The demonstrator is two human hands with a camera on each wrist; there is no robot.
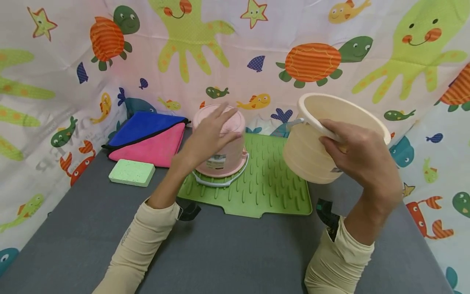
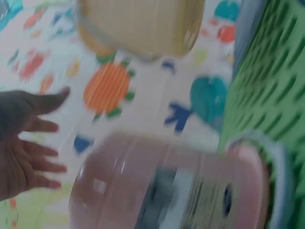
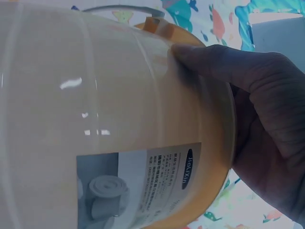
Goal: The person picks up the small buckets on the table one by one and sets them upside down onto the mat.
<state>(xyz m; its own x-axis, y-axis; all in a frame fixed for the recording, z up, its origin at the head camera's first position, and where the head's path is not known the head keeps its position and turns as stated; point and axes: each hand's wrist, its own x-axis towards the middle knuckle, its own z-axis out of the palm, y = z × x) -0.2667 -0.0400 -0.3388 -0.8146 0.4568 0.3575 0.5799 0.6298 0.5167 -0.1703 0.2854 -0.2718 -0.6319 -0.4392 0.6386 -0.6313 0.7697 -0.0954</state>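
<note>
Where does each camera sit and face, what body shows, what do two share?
Head: worn there, facing forward and down at green mat; left hand, right hand, sleeves show.
Left wrist: worn there, facing the pink bucket; left hand shows, fingers apart.
Right wrist: worn there, facing the cream bucket; right hand grips it.
Head and left wrist share both buckets.

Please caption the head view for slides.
Right hand grips a cream bucket; left hand hovers near an upturned pink bucket.
</note>
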